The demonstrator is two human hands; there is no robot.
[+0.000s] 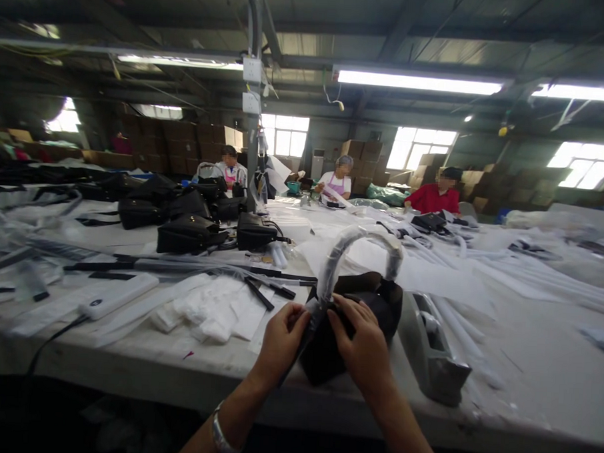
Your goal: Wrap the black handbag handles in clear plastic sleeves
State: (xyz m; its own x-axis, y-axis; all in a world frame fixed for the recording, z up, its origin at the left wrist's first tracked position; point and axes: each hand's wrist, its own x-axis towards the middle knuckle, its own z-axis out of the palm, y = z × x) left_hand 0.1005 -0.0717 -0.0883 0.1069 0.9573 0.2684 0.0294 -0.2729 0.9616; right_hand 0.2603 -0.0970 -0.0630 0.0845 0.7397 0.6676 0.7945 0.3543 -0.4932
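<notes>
Head view: showing a black bag (326, 361) close by the left side of the grey tape dispenser (440, 366), near the front edge of the white table (550, 391). Standing up in an arch from the bag, wrapped in clear film: its handle (332, 254), perhaps kept upright to leave both lower ends reachable. With left hand (277, 342), on the bag side away from the dispenser, pinching film-covered material at the handle's near base between thumb and forefinger, probably to steady it. With right hand (364, 339), between that pinch and the dispenser, reaching over the bag's top, fingers bent and close together, thumb towards the same base, likely bracing the bag; cannot tell whether pinching anything. Lying well left of the dispenser: crumpled white sheets (211, 309) and a corded white device (121, 297). Grouped farther back on that side: more black bags (187, 233). Lying just right of the dispenser, probably within easy reach: white tubes (460, 323). Seated or standing beyond the dispenser: a person in red (436, 199), busy at the table's far side.
</notes>
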